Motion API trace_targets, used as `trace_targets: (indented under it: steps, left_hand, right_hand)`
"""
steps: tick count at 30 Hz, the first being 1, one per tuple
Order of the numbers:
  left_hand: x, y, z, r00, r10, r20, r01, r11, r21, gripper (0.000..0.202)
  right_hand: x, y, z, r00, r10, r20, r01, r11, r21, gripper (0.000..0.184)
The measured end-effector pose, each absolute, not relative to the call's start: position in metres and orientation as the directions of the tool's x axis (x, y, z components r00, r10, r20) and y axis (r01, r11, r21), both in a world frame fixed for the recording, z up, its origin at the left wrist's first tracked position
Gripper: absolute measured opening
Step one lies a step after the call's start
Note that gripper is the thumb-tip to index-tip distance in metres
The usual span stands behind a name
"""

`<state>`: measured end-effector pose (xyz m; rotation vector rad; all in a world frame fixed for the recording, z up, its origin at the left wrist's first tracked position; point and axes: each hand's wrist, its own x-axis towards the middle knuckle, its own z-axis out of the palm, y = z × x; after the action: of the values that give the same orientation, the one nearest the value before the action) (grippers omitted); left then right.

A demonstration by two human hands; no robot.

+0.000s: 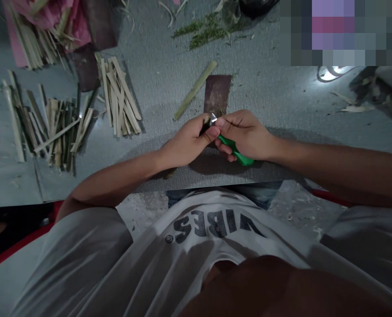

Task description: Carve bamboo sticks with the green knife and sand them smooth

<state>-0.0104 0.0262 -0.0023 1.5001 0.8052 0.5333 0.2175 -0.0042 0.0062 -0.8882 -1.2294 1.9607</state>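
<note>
My right hand is wrapped round a utility knife with a green handle. Its short metal blade points up and to the left, between my two thumbs. Close against it, my left hand is closed in a pinch on a bamboo strip; only a small end shows and most of it is hidden by the fingers. Both hands are just above the near edge of the table. Beyond them lies a dark brown rectangular patch, and a single greenish bamboo strip rests slantwise beside it.
On the grey table, a pile of pale strips and a darker pile lie to the left. A pink sheet with more strips is at the far left. Green shavings are scattered at the back.
</note>
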Motion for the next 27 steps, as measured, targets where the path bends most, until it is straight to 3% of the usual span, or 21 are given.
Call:
trace_targets:
  steps: [6,9,14,20,23,27]
  left_hand:
    - [-0.013,0.028,-0.002,0.671,0.729,-0.135,0.131,0.062,0.989,0.089]
    - [-0.012,0.030,-0.004,0.691,0.718,-0.084,0.058,0.060,0.997,0.090]
    - [-0.009,0.031,-0.008,0.663,0.746,-0.063,0.030,0.058,0.998,0.089]
    - [-0.005,0.024,-0.010,0.631,0.774,-0.061,0.015,0.066,0.998,0.085]
    - [-0.006,0.023,-0.009,0.627,0.773,-0.091,-0.038,0.147,0.988,0.082]
    - [-0.008,0.026,-0.004,0.654,0.720,-0.232,-0.056,0.352,0.934,0.072]
  right_hand:
    - [0.237,0.018,-0.005,-0.791,0.572,-0.217,-0.114,-0.486,-0.866,0.075]
    - [0.241,0.024,-0.003,-0.827,0.506,-0.245,-0.070,-0.525,-0.848,0.073]
    - [0.233,0.016,0.004,-0.762,0.581,-0.285,-0.074,-0.516,-0.854,0.075]
    - [0.218,0.003,0.003,-0.610,0.767,-0.198,-0.152,-0.358,-0.921,0.074]
    - [0.216,0.003,0.001,-0.611,0.776,-0.157,-0.183,-0.331,-0.926,0.076]
    - [0.221,0.005,0.000,-0.603,0.785,-0.141,-0.208,-0.325,-0.923,0.075]
